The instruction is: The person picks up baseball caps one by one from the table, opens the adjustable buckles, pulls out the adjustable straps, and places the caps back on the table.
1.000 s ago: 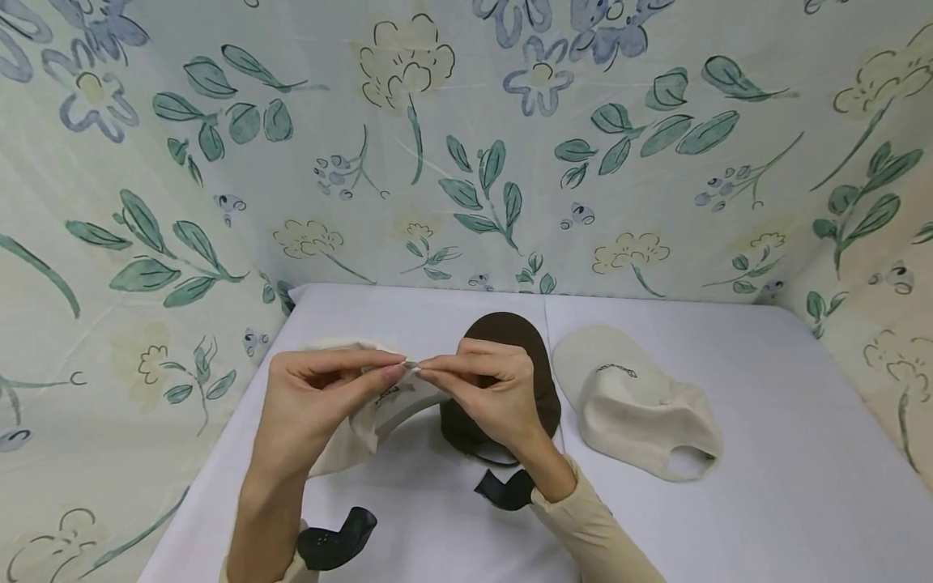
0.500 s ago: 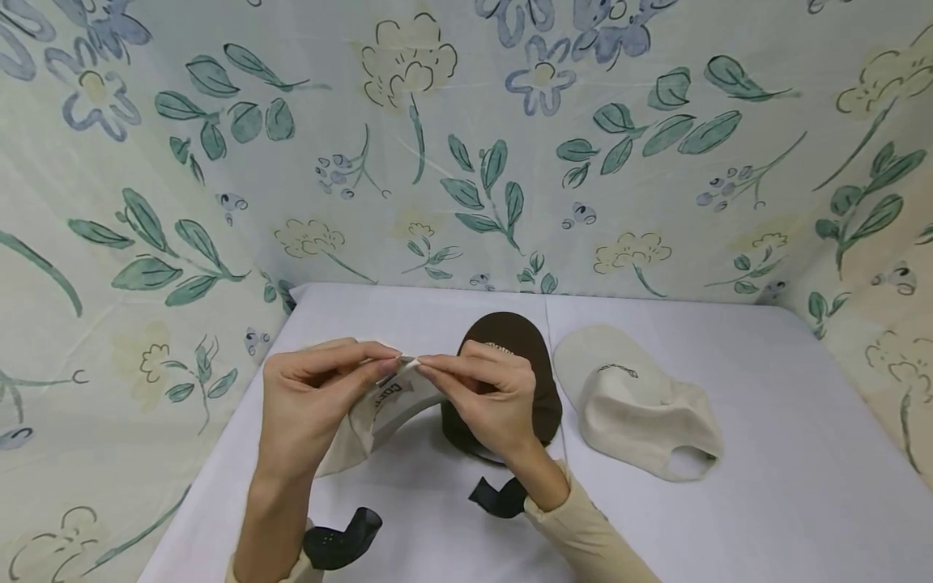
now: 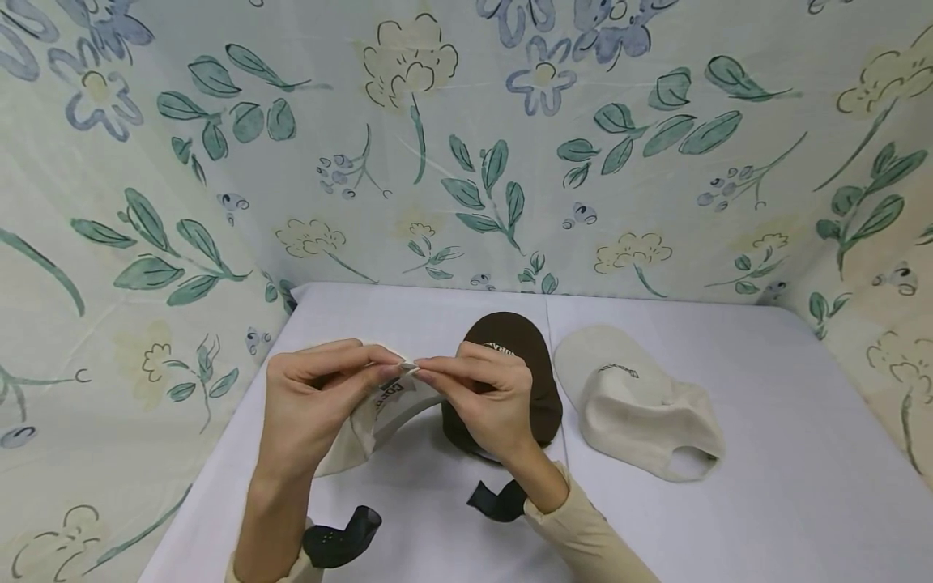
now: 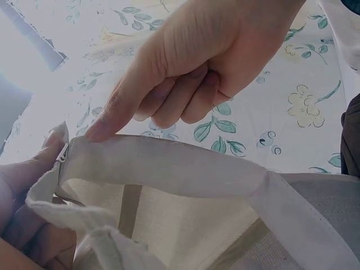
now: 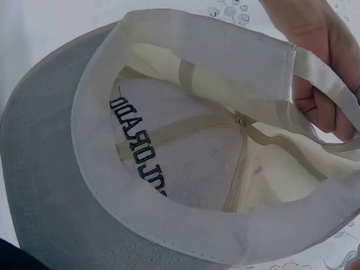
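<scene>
We see a pale floral cloth (image 3: 466, 146) filling the background and folding round at both sides. In front of it stands a bench (image 3: 787, 421) covered in white fabric. Three caps are on or above it. The held cream cap (image 3: 342, 453) is toward our left, at the hands, its inside turned toward the right wrist view; we cannot tell whether any of it touches the bench. The other cream cap (image 3: 634, 413) lies on the right with its back opening toward us. The brown cap (image 3: 543, 397) sits between the two, partly hidden behind the right hand (image 3: 490, 394) and just beside the other cream cap.

The left hand (image 3: 309, 405) and the right hand are raised above the near side of the bench, fingertips almost meeting. Both pinch the held cap's back strap (image 5: 326, 81) between thumb and forefinger, one from each side. In the left wrist view we see the right hand's remaining fingers folded toward the palm. A beige sleeve (image 3: 586, 526) covers the right forearm, and below the hands we make out a black device (image 3: 342, 538) at the left wrist and a black fitting (image 3: 498, 502) at the right.

Smaller still, dark lettering (image 5: 138, 149) shows in reverse on the crown's inner side, and a little metal clasp (image 4: 63, 154) glints by the pinching fingertips.
</scene>
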The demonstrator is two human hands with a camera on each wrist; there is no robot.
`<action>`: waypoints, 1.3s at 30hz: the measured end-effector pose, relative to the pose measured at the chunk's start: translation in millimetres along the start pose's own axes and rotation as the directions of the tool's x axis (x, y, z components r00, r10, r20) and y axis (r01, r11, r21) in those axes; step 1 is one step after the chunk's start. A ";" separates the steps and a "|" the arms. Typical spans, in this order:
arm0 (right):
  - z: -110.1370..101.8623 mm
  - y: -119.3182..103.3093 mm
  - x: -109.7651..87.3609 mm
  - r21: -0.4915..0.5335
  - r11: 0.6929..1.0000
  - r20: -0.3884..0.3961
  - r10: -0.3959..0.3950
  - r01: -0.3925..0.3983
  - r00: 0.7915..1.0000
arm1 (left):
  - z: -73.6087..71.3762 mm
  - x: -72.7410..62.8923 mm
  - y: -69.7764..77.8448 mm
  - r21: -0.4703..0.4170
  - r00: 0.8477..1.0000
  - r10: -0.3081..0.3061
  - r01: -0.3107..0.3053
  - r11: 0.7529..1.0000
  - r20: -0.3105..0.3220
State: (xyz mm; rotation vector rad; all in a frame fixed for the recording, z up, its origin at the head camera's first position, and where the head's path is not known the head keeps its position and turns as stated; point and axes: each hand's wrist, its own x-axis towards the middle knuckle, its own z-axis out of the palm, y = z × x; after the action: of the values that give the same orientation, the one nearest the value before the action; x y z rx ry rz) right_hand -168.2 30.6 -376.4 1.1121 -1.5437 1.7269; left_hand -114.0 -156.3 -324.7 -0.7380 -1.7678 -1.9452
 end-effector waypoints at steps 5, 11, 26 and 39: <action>-0.7 -1.6 0.6 -0.039 0.999 -0.001 0.025 -0.025 1.000 | 3.6 -0.5 -1.0 0.001 0.999 -0.005 0.005 1.000 -0.047; -2.2 -2.5 1.1 -0.053 0.998 -0.018 0.031 -0.032 0.999 | 9.0 0.0 -1.1 0.075 0.991 -0.012 0.022 0.997 -0.131; -0.9 -4.2 0.0 -0.058 0.998 -0.035 0.038 -0.040 0.999 | 16.3 3.4 -2.5 0.049 0.972 0.067 -0.058 0.997 -0.224; 0.2 -4.0 0.7 -0.044 0.998 -0.039 0.036 -0.037 0.999 | 17.7 4.1 -8.9 0.065 0.953 0.160 -0.148 0.987 -0.256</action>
State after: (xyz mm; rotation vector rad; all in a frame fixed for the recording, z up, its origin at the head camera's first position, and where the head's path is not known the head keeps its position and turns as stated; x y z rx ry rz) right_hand -165.1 31.1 -373.7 1.0289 -1.5808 1.7188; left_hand -120.7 -137.5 -328.0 -0.5568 -1.5439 -1.8004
